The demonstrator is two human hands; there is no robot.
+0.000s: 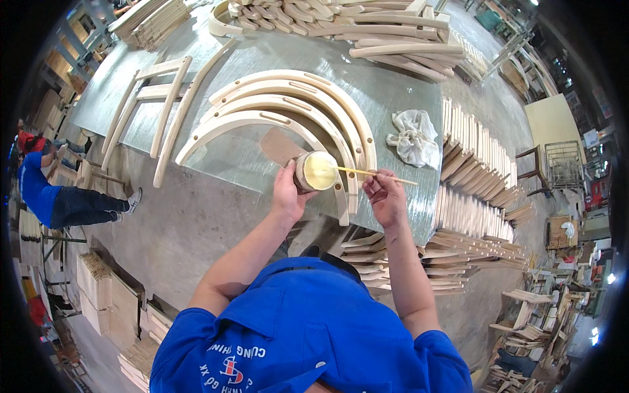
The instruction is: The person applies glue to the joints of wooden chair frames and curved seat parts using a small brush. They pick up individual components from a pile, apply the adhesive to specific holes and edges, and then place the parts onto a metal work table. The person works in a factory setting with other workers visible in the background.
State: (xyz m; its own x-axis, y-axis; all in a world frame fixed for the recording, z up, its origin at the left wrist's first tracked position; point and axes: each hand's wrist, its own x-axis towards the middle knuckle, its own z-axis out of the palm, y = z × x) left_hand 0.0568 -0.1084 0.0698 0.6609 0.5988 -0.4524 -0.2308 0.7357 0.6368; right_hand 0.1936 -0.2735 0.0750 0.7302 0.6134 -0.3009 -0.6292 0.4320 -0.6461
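My left hand (pixel 288 191) is closed around a round pot (pixel 303 175) of pale yellow, creamy liquid (pixel 320 171). Between the fingers of my right hand (pixel 385 200) is a thin yellow stick (pixel 354 171), slanting left with its tip in the liquid. Beyond the pot, several curved wooden pieces (pixel 288 77) lie nested on the table (pixel 249 60); slots and round holes show in their faces. A flat brown piece (pixel 280 145) lies beside the pot; its material I cannot make out.
A crumpled white cloth or plastic bag (pixel 415 136) lies right of the curved pieces. Jointed wooden frames (pixel 152 92) rest at the table's left. Long wooden parts (pixel 406 49) are piled at the far side; stacked slats (pixel 478 147) line the right. Another person (pixel 42 190) stands at left.
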